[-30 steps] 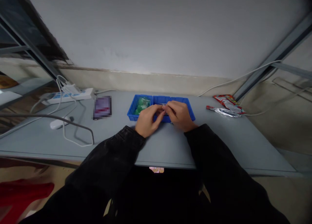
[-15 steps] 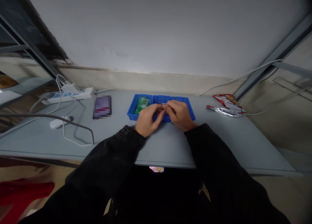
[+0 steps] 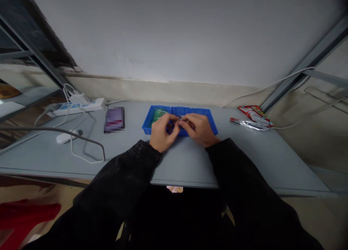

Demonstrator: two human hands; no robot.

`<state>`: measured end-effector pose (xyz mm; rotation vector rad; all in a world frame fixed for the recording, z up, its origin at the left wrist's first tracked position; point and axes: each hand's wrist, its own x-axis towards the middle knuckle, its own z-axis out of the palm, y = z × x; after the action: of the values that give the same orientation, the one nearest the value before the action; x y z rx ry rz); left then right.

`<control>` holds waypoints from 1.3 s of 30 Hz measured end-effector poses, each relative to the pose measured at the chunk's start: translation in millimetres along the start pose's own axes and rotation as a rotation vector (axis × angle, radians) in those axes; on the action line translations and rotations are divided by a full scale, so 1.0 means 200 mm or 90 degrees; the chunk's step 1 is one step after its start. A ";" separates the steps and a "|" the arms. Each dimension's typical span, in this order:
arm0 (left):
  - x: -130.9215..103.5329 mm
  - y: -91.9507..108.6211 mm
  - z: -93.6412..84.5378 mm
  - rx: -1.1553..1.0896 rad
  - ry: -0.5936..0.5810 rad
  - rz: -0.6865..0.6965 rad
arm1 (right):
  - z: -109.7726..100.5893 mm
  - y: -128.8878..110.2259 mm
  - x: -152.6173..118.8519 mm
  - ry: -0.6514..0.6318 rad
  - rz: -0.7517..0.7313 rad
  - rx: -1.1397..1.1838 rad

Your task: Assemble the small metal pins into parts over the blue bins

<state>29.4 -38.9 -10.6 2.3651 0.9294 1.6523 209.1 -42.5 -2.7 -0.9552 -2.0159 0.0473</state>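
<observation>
A: What stands on the tabletop?
B: The blue tray. Left hand and right hand meet over its middle compartment.
A: Finger state?
B: Both hands' fingers pinch a small part, indistinct.

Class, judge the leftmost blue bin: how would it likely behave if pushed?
The leftmost blue bin is probably stiff, since its walls stand straight. It would likely slide rather than tip, being low and broad on the flat table. The green contents might shift, since they appear loose inside.
</observation>
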 end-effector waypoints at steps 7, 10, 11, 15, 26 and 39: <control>0.01 0.01 0.00 -0.015 -0.003 0.009 | -0.01 -0.01 0.00 -0.012 0.008 0.004; 0.01 0.01 -0.01 -0.007 -0.005 0.008 | -0.01 0.00 0.00 -0.013 0.004 0.005; 0.01 0.01 -0.01 -0.009 -0.003 0.007 | -0.01 0.00 0.00 -0.012 0.003 0.005; 0.01 0.00 0.00 -0.058 0.021 -0.024 | -0.01 0.00 -0.01 -0.019 0.001 0.019; 0.03 0.00 -0.01 -0.037 0.015 0.012 | 0.02 0.02 -0.01 0.008 -0.001 -0.023; 0.02 -0.01 0.00 -0.021 0.026 0.000 | 0.04 0.06 -0.01 0.052 -0.038 -0.012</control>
<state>28.9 -35.5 -8.2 2.3185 0.9020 1.7079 211.5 -32.3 -13.0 -0.8934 -1.9713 -0.0424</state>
